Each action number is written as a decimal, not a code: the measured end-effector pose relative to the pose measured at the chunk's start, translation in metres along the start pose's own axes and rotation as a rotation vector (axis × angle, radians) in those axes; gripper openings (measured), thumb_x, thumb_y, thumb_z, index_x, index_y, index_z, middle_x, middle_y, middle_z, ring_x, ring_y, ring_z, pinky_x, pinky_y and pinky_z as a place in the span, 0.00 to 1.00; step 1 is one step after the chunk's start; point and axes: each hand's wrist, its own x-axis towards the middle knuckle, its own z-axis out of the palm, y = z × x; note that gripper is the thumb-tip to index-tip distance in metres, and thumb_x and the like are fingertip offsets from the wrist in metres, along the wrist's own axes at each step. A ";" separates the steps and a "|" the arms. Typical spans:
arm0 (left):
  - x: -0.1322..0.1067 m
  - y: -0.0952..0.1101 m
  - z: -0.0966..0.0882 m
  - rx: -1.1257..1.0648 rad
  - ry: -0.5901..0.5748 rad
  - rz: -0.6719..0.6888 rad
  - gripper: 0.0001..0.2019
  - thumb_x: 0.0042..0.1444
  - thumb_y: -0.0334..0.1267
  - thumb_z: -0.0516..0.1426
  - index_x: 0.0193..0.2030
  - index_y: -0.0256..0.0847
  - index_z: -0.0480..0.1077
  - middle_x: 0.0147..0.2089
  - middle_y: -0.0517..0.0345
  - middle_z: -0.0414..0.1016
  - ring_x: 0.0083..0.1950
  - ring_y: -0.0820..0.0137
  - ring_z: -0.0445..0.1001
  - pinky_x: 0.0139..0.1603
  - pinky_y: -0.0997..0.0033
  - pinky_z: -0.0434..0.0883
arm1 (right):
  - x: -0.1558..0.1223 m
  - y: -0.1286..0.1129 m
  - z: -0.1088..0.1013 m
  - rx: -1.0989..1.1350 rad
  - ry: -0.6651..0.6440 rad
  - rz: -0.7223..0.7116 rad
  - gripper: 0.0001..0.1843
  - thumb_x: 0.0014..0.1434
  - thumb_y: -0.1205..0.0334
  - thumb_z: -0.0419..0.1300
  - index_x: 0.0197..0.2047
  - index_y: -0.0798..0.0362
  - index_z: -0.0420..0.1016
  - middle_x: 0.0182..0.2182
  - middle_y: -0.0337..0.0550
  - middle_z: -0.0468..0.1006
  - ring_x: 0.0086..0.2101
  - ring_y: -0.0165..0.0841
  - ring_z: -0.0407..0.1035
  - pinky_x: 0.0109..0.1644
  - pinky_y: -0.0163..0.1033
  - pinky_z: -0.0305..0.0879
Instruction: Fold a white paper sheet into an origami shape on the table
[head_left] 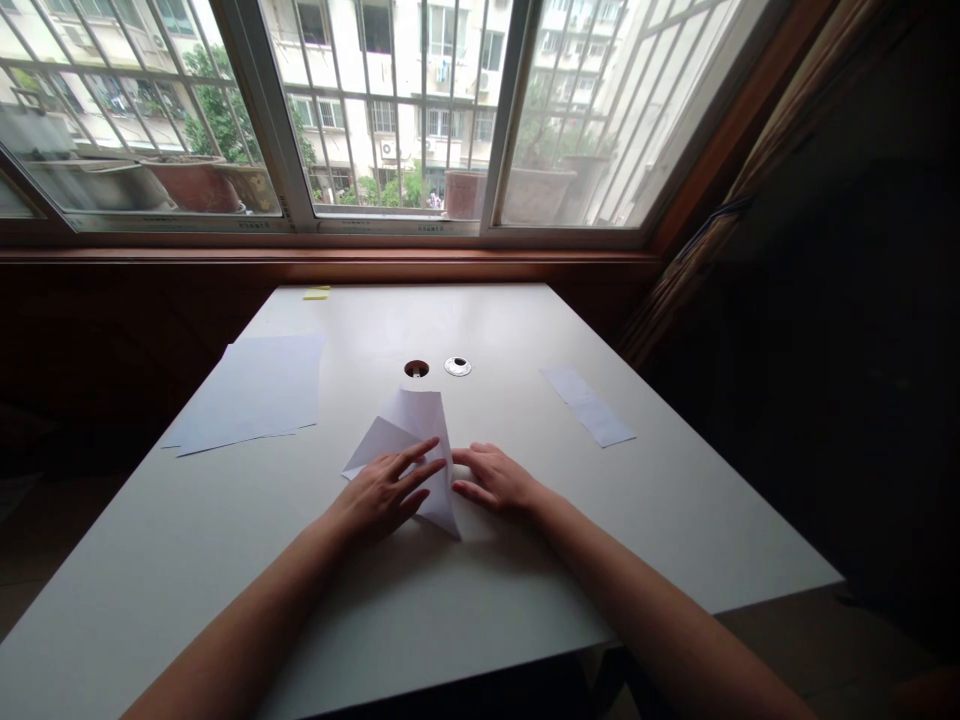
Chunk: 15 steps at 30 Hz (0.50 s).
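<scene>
A folded sheet of white paper point(427, 415) lies on the white table in front of me, with angled creases and a flap on its left side. My left hand point(386, 490) rests palm down across the lower part of it, fingers spread and covering some of the folds. At the paper's right edge is my right hand point(491, 475). Its fingertips reach that edge, and a gap shows between index finger and thumb.
Loose sheets of paper point(259, 390) lie stacked at the left of the table point(525, 590). A narrow paper strip point(587, 405) is on the right. Beyond the work are a round hole point(416, 369) and a round grommet point(458, 367). Yellow sticky notes point(316, 293) sit near the far edge.
</scene>
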 end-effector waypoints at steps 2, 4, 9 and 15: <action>0.002 0.001 0.002 0.054 -0.031 0.036 0.24 0.69 0.40 0.49 0.70 0.52 0.54 0.73 0.50 0.52 0.59 0.57 0.71 0.56 0.52 0.71 | 0.000 0.001 0.001 0.123 0.029 0.033 0.30 0.64 0.47 0.56 0.64 0.51 0.57 0.48 0.50 0.79 0.40 0.39 0.72 0.46 0.44 0.66; 0.003 0.001 0.003 0.104 -0.052 0.051 0.24 0.69 0.40 0.50 0.70 0.52 0.54 0.73 0.50 0.51 0.57 0.56 0.72 0.53 0.52 0.72 | -0.001 0.000 0.002 0.246 0.057 0.099 0.36 0.63 0.47 0.59 0.67 0.49 0.49 0.47 0.48 0.79 0.33 0.35 0.72 0.40 0.40 0.67; 0.003 -0.002 0.009 0.151 -0.067 0.053 0.24 0.69 0.42 0.49 0.71 0.51 0.54 0.74 0.51 0.51 0.56 0.57 0.72 0.52 0.54 0.71 | -0.004 -0.002 0.003 0.388 0.167 0.233 0.42 0.61 0.55 0.61 0.70 0.45 0.40 0.40 0.41 0.77 0.29 0.30 0.69 0.35 0.37 0.65; 0.003 -0.006 0.010 0.110 -0.089 0.046 0.24 0.68 0.40 0.50 0.69 0.51 0.56 0.73 0.54 0.53 0.55 0.59 0.71 0.54 0.56 0.70 | -0.005 0.006 0.008 0.493 0.413 0.356 0.41 0.60 0.62 0.58 0.70 0.45 0.41 0.36 0.38 0.74 0.28 0.30 0.66 0.34 0.36 0.65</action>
